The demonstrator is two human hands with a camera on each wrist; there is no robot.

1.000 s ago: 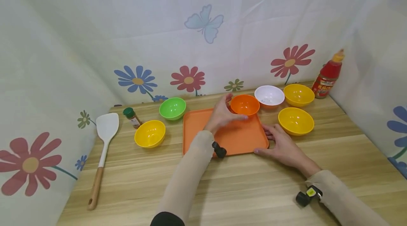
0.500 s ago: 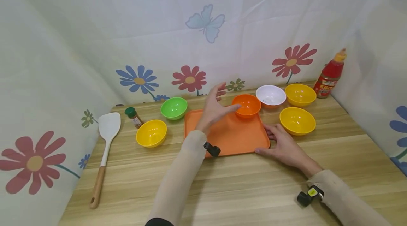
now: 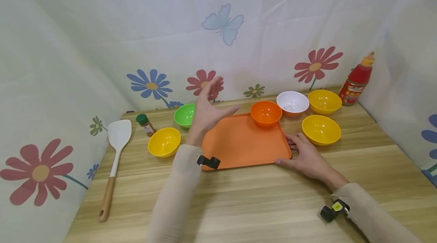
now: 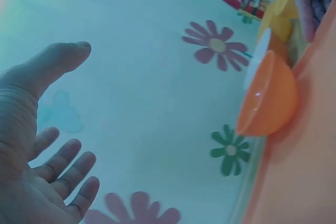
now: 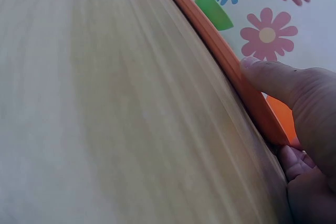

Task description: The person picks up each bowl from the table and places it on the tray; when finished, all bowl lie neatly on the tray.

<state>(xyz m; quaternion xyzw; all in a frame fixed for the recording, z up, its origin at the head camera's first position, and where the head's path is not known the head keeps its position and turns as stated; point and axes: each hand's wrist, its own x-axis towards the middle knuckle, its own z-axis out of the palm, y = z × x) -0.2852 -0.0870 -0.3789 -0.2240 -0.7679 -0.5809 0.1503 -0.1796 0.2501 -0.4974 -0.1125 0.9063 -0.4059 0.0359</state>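
My left hand (image 3: pixel 206 115) hangs in the air over the left end of the orange tray (image 3: pixel 246 144), thumb and fingers spread and nothing between them. From the head view it covers part of the green bowl (image 3: pixel 183 117). An orange bowl (image 3: pixel 266 114) stands at the tray's back right corner, also visible beyond the spread fingers in the left wrist view. At the front right corner, my right hand (image 3: pixel 307 159) grips the tray. Its thumb (image 5: pixel 273 77) lies on the tray's rim in the right wrist view, with the other fingers curled at the edge.
Right of the tray are a white bowl (image 3: pixel 292 103), two yellow bowls (image 3: pixel 321 130) and a red sauce bottle (image 3: pixel 355 83) by the wall cloth. To the left stand another yellow bowl (image 3: pixel 164 142), a small green-capped bottle (image 3: pixel 146 125) and a white spatula (image 3: pixel 119 133) with wooden handle.
My left hand has let go of the orange bowl, then risen and moved left with its fingers spreading. The bowl stays on the tray, and the right hand keeps its place.
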